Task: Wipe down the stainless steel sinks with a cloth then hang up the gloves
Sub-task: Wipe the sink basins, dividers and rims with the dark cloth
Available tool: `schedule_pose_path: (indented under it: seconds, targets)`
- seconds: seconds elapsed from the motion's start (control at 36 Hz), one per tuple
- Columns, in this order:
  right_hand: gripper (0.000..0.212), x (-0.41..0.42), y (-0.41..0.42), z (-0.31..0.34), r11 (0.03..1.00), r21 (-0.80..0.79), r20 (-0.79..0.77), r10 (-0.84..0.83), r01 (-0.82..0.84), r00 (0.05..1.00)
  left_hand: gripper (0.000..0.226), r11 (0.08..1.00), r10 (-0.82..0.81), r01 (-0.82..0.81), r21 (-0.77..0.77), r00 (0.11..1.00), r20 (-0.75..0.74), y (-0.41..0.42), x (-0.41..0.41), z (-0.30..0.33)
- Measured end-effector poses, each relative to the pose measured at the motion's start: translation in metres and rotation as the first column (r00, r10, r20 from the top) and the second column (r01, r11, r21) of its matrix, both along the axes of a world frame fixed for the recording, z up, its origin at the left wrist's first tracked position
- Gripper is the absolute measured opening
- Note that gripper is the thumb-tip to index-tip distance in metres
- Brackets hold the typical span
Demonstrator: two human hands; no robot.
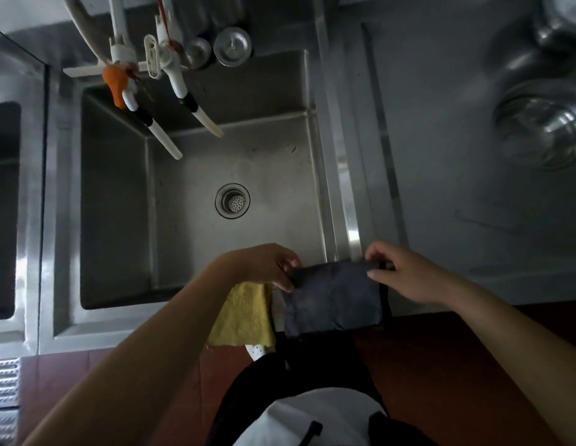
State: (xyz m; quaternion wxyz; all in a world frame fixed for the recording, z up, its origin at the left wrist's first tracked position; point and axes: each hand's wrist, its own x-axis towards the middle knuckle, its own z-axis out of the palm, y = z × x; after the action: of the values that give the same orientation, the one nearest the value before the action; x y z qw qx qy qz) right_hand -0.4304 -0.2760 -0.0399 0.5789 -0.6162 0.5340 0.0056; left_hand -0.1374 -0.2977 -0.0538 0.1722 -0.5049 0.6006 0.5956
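Two bare hands pinch the far corners of a dark grey cloth at the front edge of a stainless steel surface. The left hand closes thumb and fingers on the cloth's left corner; the right hand grips the right corner the same way, fingers curled over the top hem. The cloth is stretched between them and draped over the front rim, its lower part hanging down toward the person's body. Just beside it on the left, touching or nearly so, a yellow towel hangs over the same front rim, partly under the left wrist. Beyond the hands lies the sink, a deep rectangular basin with a round perforated drain strainer near the middle of its floor. At the sink's back edge, white taps with long spouts reach over the basin, one with an orange fitting, and a round metal sink plug rests on the ledge behind. A second basin shows at the far left edge. Metal bowls stand at the surface's far right corner. No gloves can be made out.
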Motion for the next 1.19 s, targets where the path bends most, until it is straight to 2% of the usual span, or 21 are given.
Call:
schedule_pose_path:
  seconds: [0.08, 0.19, 0.25, 0.31, 0.39, 0.47, 0.61, 0.67, 0.69, 0.72, 0.75, 0.78, 0.83, 0.89, 0.92, 0.97, 1.03, 1.11, 1.19]
  targets:
    - [0.015, 0.003, 0.009, 0.010, 0.998, -0.029, 0.028, -0.064, 0.065, 0.998, 0.022, 0.997, 0.033, -0.035, -0.071, 0.999, -0.030, 0.011, 0.006, 0.010]
    - [0.020, 0.013, 0.022, 0.032, 0.967, -0.196, 0.030, -0.158, 0.161, 0.987, 0.019, 0.977, 0.172, -0.190, -0.092, 0.969, -0.175, 0.028, 0.016, 0.025]
    - [0.024, 0.019, 0.031, 0.051, 0.929, -0.298, 0.041, -0.215, 0.217, 0.976, 0.018, 0.939, 0.305, -0.338, -0.061, 0.903, -0.303, 0.039, 0.024, 0.035]
    - [0.027, 0.027, 0.041, 0.072, 0.878, -0.385, 0.076, -0.278, 0.285, 0.958, 0.018, 0.884, 0.414, -0.467, -0.016, 0.799, -0.436, 0.051, 0.033, 0.046]
    - [0.019, 0.047, 0.058, 0.102, 0.790, -0.480, 0.151, -0.354, 0.382, 0.923, 0.017, 0.816, 0.466, -0.578, 0.002, 0.657, -0.592, 0.063, 0.052, 0.069]
    - [0.015, 0.072, 0.068, 0.130, 0.731, -0.518, 0.252, -0.367, 0.445, 0.895, 0.017, 0.785, 0.421, -0.617, -0.057, 0.598, -0.682, 0.064, 0.075, 0.103]
    - [0.040, 0.115, 0.078, 0.188, 0.666, -0.494, 0.419, -0.381, 0.559, 0.824, 0.020, 0.743, 0.240, -0.630, -0.224, 0.564, -0.790, 0.060, 0.119, 0.179]
    - [0.028, 0.130, 0.084, 0.220, 0.651, -0.462, 0.514, -0.356, 0.602, 0.780, 0.017, 0.749, 0.161, -0.610, -0.259, 0.546, -0.822, 0.061, 0.136, 0.211]
    - [0.019, 0.136, 0.088, 0.235, 0.654, -0.423, 0.578, -0.339, 0.627, 0.743, 0.019, 0.751, 0.126, -0.608, -0.257, 0.515, -0.848, 0.063, 0.144, 0.225]
    - [0.021, 0.140, 0.092, 0.247, 0.661, -0.384, 0.641, -0.312, 0.645, 0.701, 0.023, 0.761, 0.100, -0.605, -0.233, 0.465, -0.880, 0.066, 0.154, 0.236]
    - [0.032, 0.143, 0.096, 0.255, 0.685, -0.327, 0.690, -0.297, 0.651, 0.660, 0.029, 0.781, 0.087, -0.593, -0.198, 0.417, -0.905, 0.069, 0.164, 0.245]
    - [0.042, 0.147, 0.100, 0.256, 0.716, -0.261, 0.719, -0.302, 0.647, 0.626, 0.038, 0.807, 0.086, -0.565, -0.173, 0.402, -0.912, 0.073, 0.173, 0.247]
    - [0.048, 0.163, 0.112, 0.232, 0.770, -0.128, 0.685, -0.388, 0.626, 0.617, 0.048, 0.866, 0.103, -0.471, -0.168, 0.496, -0.862, 0.085, 0.186, 0.236]
    - [0.035, 0.190, 0.131, 0.187, 0.748, 0.027, 0.606, -0.539, 0.663, 0.585, 0.032, 0.868, 0.204, -0.477, -0.140, 0.600, -0.774, 0.107, 0.192, 0.202]
    - [0.030, 0.206, 0.143, 0.164, 0.698, 0.084, 0.562, -0.623, 0.712, 0.544, 0.024, 0.831, 0.301, -0.545, -0.110, 0.607, -0.736, 0.120, 0.196, 0.179]
    - [0.027, 0.233, 0.161, 0.125, 0.611, 0.132, 0.465, -0.733, 0.780, 0.496, 0.019, 0.741, 0.487, -0.671, -0.029, 0.566, -0.665, 0.150, 0.207, 0.135]
    - [0.022, 0.254, 0.172, 0.103, 0.589, 0.164, 0.409, -0.771, 0.792, 0.489, 0.020, 0.665, 0.621, -0.743, 0.075, 0.495, -0.608, 0.176, 0.219, 0.108]
    - [0.015, 0.282, 0.175, 0.094, 0.619, 0.171, 0.330, -0.769, 0.767, 0.547, 0.022, 0.546, 0.745, -0.822, 0.161, 0.389, -0.542, 0.199, 0.232, 0.096]
    - [0.013, 0.305, 0.164, 0.100, 0.687, 0.115, 0.312, -0.711, 0.718, 0.630, 0.024, 0.447, 0.786, -0.881, 0.155, 0.304, -0.539, 0.202, 0.237, 0.105]
